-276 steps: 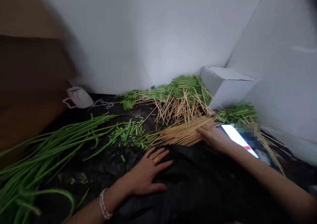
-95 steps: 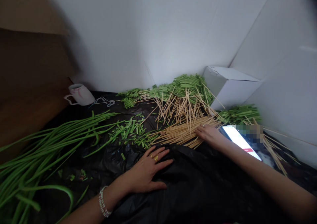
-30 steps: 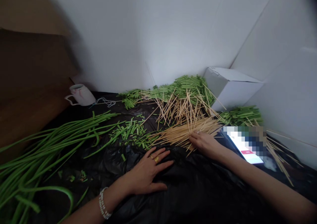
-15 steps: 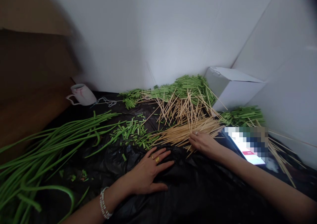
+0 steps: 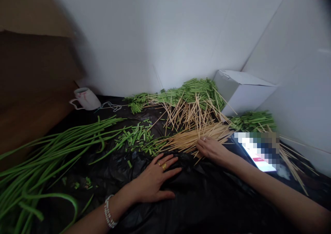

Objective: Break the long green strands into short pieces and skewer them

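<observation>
My left hand [image 5: 157, 179] lies flat on black plastic sheeting [image 5: 207, 199], fingers spread and nothing in it. To its right, my right hand [image 5: 210, 150] is at the near edge of a bundle of loose bamboo skewers [image 5: 181, 141], its fingers curled together onto some of them; the fingertips are partly hidden. Short cut green stems [image 5: 137, 135] lie scattered just beyond my left hand. Behind the bundle, more skewers [image 5: 191, 113] stick out of a heap of cut green stems [image 5: 201, 89], threaded in rows.
Long uncut green stems [image 5: 59, 141] cover the left side. A white mug [image 5: 88, 99] stands at the back left by some thin cord [image 5: 111, 106]. On the right are a white box [image 5: 243, 89], another green bunch [image 5: 254, 120] and a lit phone [image 5: 263, 163]. White walls close off the back.
</observation>
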{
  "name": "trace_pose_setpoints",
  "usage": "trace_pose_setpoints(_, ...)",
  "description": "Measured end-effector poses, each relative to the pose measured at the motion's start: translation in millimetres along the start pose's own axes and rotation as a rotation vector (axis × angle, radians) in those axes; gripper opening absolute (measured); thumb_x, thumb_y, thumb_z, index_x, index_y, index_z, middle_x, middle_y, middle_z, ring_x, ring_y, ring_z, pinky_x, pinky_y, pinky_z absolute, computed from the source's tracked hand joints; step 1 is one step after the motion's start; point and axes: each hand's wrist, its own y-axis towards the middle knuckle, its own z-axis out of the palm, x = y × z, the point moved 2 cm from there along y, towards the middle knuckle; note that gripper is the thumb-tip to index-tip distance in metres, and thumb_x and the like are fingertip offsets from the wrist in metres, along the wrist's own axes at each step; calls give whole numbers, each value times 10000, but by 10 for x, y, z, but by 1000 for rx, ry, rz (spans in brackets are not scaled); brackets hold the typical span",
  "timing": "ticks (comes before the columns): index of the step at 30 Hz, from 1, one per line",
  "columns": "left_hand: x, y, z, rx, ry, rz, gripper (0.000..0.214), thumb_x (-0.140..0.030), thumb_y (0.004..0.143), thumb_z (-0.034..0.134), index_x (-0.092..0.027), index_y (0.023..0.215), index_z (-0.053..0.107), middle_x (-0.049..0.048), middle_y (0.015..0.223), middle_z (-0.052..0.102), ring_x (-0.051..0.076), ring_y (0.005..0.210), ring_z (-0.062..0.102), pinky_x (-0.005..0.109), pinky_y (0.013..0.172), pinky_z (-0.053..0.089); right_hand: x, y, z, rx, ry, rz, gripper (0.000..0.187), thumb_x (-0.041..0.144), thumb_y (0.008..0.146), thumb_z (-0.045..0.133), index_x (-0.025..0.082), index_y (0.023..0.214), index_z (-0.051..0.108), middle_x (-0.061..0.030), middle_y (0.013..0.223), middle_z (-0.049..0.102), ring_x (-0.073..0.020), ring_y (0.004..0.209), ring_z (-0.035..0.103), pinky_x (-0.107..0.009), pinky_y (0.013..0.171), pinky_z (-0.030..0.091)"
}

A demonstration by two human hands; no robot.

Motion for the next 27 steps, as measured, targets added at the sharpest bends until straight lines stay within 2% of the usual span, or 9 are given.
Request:
trace_pose_setpoints(5, 4, 7, 1, 32, -5, -10, 765, -641, 806, 534, -312, 1465, 327, 90, 1557, 271, 325, 1421, 241, 547, 1147, 131, -7, -33, -86, -24, 21, 39, 123, 71, 828, 524, 157, 907, 563, -63, 856, 604, -198, 740, 527, -319, 652, 349)
trace_pose_setpoints(9, 0, 5, -5, 33, -4, -14, 762, -638, 808, 531, -316, 1467, 321, 85, 1561, 263, 324, 1423, 237, 543, 1148, 130, 69, -11, -301, -45, 53, 84, 56, 128, 834, 538, 174, 865, 542, -56, 834, 585, -211, 736, 518, -329, 631, 326)
trace_pose_setpoints(15, 11, 5, 5, 26, -6, -3, 763, -643, 806, 528, -311, 1463, 329, 93, 1547, 293, 327, 1418, 248, 549, 1145, 137, 421, 213, -782, -157, -13, 95, 115, 91, 871, 476, 184, 853, 541, -45, 759, 565, -206, 686, 496, -348, 624, 316)
trace_pose_setpoints(19, -12, 3, 12, 0, 3, 3, 727, -644, 807, 526, -283, 1426, 401, 104, 1477, 417, 318, 1396, 297, 533, 1153, 133, 746, 430, -975, -293, -43, 14, 139, 140, 898, 446, 148, 959, 570, -64, 796, 585, -211, 715, 495, -354, 647, 334)
trace_pose_setpoints(22, -59, 3, -10, -41, -5, -2, 701, -649, 825, 492, -236, 1390, 453, 116, 1421, 487, 301, 1377, 331, 489, 1157, 164, 894, 582, -941, -401, -84, -25, 197, 147, 880, 434, 125, 998, 591, -97, 832, 614, -231, 756, 491, -362, 660, 342)
trace_pose_setpoints(24, -93, 8, -38, -38, -5, 7, 690, -632, 813, 527, -246, 1381, 464, 101, 1418, 495, 301, 1373, 337, 471, 1150, 199, 889, 694, -833, -416, -119, 46, 239, 136, 853, 455, 94, 1030, 609, -119, 833, 624, -240, 765, 483, -361, 655, 341)
trace_pose_setpoints(27, -124, 14, -71, -33, 6, -7, 656, -585, 826, 541, -283, 1399, 437, 75, 1459, 449, 290, 1376, 335, 487, 1154, 177, 791, 879, -614, -421, -117, 138, 171, 86, 813, 511, 127, 921, 636, -107, 778, 623, -243, 768, 487, -356, 668, 344)
